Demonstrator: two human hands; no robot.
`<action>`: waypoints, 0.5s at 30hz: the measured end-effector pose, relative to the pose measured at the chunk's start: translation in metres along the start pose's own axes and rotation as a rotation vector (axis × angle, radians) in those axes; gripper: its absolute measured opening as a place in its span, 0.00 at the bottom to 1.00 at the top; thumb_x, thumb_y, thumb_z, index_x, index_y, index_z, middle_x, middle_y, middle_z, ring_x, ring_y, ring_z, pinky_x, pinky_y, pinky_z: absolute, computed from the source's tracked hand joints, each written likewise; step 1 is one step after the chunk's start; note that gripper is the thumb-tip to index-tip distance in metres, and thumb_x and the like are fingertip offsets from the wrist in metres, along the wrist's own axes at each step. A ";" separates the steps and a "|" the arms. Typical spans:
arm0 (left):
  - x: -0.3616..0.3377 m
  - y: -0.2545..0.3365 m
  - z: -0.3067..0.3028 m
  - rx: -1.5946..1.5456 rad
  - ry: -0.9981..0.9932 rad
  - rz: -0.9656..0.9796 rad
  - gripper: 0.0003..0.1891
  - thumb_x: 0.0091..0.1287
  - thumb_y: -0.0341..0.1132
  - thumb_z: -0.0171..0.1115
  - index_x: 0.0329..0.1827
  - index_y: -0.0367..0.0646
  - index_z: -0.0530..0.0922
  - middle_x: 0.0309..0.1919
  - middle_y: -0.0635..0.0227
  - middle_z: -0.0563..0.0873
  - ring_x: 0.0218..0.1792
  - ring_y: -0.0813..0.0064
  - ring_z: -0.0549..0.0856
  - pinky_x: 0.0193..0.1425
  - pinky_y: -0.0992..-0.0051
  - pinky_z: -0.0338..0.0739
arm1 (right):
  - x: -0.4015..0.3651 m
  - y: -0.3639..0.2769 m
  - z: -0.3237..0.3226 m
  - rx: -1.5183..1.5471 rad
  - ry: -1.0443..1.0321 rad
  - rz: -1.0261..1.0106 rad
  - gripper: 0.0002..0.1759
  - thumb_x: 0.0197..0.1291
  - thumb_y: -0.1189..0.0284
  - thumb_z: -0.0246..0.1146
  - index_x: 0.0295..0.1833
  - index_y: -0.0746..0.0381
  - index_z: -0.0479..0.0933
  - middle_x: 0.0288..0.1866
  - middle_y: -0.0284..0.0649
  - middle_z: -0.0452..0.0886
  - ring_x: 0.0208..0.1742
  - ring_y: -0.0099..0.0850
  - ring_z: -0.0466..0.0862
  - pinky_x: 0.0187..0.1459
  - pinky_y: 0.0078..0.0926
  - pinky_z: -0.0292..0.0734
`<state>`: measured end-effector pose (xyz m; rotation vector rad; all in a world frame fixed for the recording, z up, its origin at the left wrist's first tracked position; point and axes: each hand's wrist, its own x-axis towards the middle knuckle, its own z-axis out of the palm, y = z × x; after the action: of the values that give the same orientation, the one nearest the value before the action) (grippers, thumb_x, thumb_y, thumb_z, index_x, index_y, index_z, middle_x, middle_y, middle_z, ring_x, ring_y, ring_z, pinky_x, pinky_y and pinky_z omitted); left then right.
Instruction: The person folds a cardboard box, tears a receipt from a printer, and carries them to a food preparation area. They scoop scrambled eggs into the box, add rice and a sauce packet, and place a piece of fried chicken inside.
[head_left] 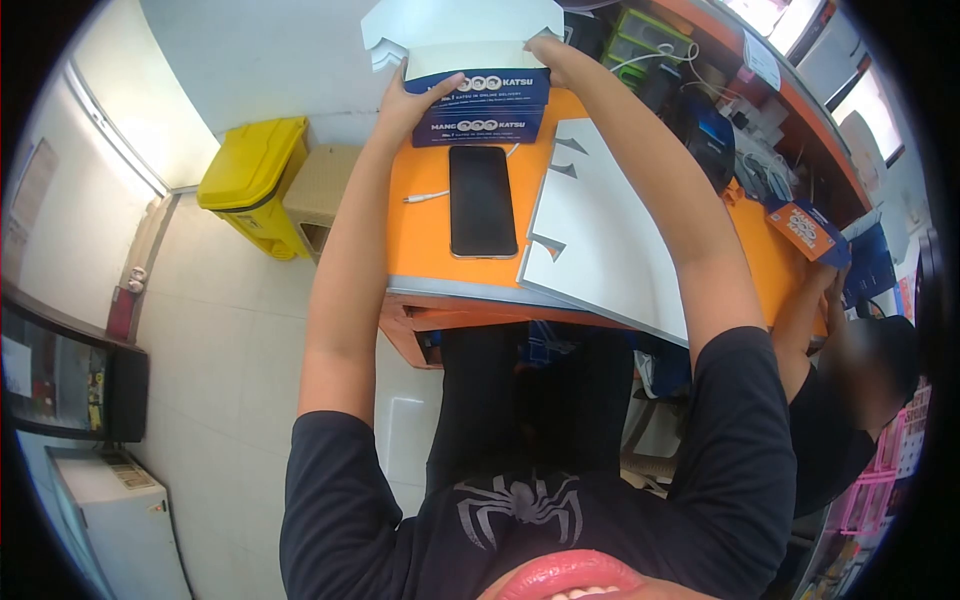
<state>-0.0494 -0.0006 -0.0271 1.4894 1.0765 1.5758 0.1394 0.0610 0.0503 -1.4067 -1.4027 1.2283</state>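
Note:
At the far end of the orange table (pixel 420 240), a blue printed cardboard box (pixel 505 95) with its white lid (pixel 462 22) raised sits above a second blue box (pixel 480 130) with the same print. My left hand (pixel 415 98) grips the upper box's left side, thumb along its printed front. My right hand (pixel 552 58) has its fingers closed on that box's right corner, some fingertips hidden behind the cardboard. In front of the boxes lie a black phone (pixel 482 200) and a white cable (pixel 428 197). A flat white cardboard blank (pixel 605 220) with cut slots rests beneath my right forearm.
On the right, a co-worker (pixel 840 390) holds an orange-and-blue box (pixel 805 232). Green drawers (pixel 640 40) and tangled cables (pixel 765 165) stand along the table's far right side. A yellow bin (pixel 255 175) and a beige stool (pixel 325 190) are on the left floor.

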 end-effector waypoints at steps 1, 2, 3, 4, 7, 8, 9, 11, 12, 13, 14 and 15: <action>-0.001 0.001 0.001 0.004 0.000 -0.007 0.42 0.45 0.48 0.75 0.59 0.36 0.66 0.46 0.56 0.80 0.45 0.70 0.82 0.49 0.74 0.77 | -0.001 0.001 0.001 0.007 -0.002 -0.004 0.19 0.64 0.74 0.43 0.57 0.74 0.62 0.52 0.56 0.73 0.46 0.40 0.82 0.46 0.33 0.80; -0.002 0.000 0.001 0.006 -0.007 -0.009 0.42 0.45 0.48 0.75 0.59 0.36 0.66 0.46 0.56 0.80 0.45 0.71 0.81 0.49 0.74 0.77 | -0.001 0.001 0.001 0.012 -0.005 -0.008 0.19 0.64 0.74 0.43 0.57 0.74 0.63 0.51 0.55 0.73 0.46 0.40 0.81 0.46 0.33 0.80; -0.002 0.000 0.001 0.009 -0.013 -0.011 0.41 0.45 0.49 0.75 0.59 0.36 0.66 0.46 0.56 0.80 0.46 0.71 0.81 0.49 0.74 0.77 | -0.001 0.001 0.001 0.020 -0.006 -0.014 0.19 0.64 0.74 0.43 0.57 0.74 0.63 0.51 0.55 0.74 0.46 0.40 0.81 0.46 0.33 0.80; -0.001 -0.001 0.001 0.010 -0.019 -0.011 0.41 0.45 0.49 0.74 0.59 0.37 0.66 0.46 0.56 0.80 0.46 0.71 0.81 0.49 0.74 0.77 | -0.001 0.001 0.001 0.027 -0.007 -0.020 0.19 0.64 0.75 0.43 0.57 0.74 0.63 0.51 0.55 0.74 0.46 0.40 0.81 0.46 0.33 0.80; 0.001 -0.005 -0.001 0.033 -0.023 0.009 0.41 0.45 0.49 0.74 0.60 0.36 0.66 0.46 0.57 0.80 0.46 0.71 0.81 0.49 0.74 0.76 | 0.001 0.002 0.002 0.047 -0.011 -0.033 0.18 0.63 0.75 0.43 0.56 0.74 0.64 0.50 0.55 0.74 0.46 0.40 0.81 0.46 0.33 0.79; 0.003 -0.009 -0.002 0.036 -0.024 0.020 0.41 0.46 0.49 0.74 0.59 0.36 0.66 0.46 0.57 0.80 0.46 0.72 0.81 0.49 0.74 0.76 | 0.002 0.002 0.002 0.054 -0.009 -0.038 0.18 0.63 0.75 0.43 0.56 0.73 0.64 0.50 0.54 0.74 0.46 0.40 0.81 0.46 0.34 0.79; 0.005 -0.012 -0.003 0.039 -0.024 0.034 0.41 0.46 0.49 0.74 0.59 0.36 0.67 0.46 0.57 0.80 0.46 0.72 0.81 0.49 0.75 0.76 | 0.004 0.003 0.001 0.061 -0.008 -0.044 0.18 0.63 0.75 0.43 0.55 0.73 0.65 0.50 0.54 0.74 0.45 0.40 0.81 0.46 0.34 0.79; 0.010 -0.018 -0.003 0.024 -0.025 0.041 0.40 0.46 0.49 0.74 0.59 0.36 0.67 0.46 0.58 0.80 0.46 0.72 0.80 0.49 0.75 0.76 | 0.009 0.004 0.000 0.072 0.000 -0.054 0.18 0.63 0.75 0.43 0.55 0.73 0.65 0.49 0.54 0.75 0.45 0.40 0.81 0.46 0.34 0.79; 0.009 -0.017 -0.004 0.006 -0.025 0.034 0.40 0.46 0.48 0.74 0.59 0.36 0.67 0.46 0.58 0.80 0.46 0.72 0.80 0.49 0.75 0.76 | 0.011 0.006 0.001 0.077 0.005 -0.059 0.18 0.63 0.75 0.43 0.55 0.73 0.66 0.49 0.54 0.75 0.45 0.40 0.81 0.45 0.34 0.78; 0.008 -0.016 -0.004 -0.012 -0.024 0.025 0.40 0.46 0.47 0.74 0.59 0.36 0.67 0.46 0.58 0.80 0.46 0.72 0.80 0.49 0.75 0.76 | 0.014 0.008 0.001 0.083 0.010 -0.062 0.17 0.62 0.75 0.43 0.54 0.73 0.66 0.49 0.53 0.75 0.45 0.40 0.81 0.45 0.34 0.78; 0.006 -0.016 -0.003 -0.042 -0.019 0.013 0.40 0.46 0.47 0.74 0.59 0.36 0.67 0.46 0.58 0.79 0.47 0.72 0.80 0.49 0.75 0.76 | 0.016 0.010 0.001 0.088 0.016 -0.066 0.17 0.62 0.75 0.43 0.54 0.73 0.66 0.49 0.53 0.75 0.45 0.40 0.81 0.45 0.34 0.78; 0.003 -0.013 -0.002 -0.072 -0.014 0.002 0.40 0.46 0.46 0.75 0.59 0.36 0.67 0.46 0.58 0.79 0.47 0.71 0.80 0.49 0.75 0.76 | 0.019 0.012 0.001 0.092 0.022 -0.072 0.17 0.62 0.75 0.43 0.54 0.72 0.66 0.48 0.53 0.75 0.45 0.40 0.81 0.45 0.34 0.78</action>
<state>-0.0522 0.0073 -0.0377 1.4517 1.0000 1.5864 0.1394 0.0790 0.0360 -1.2929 -1.3527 1.2122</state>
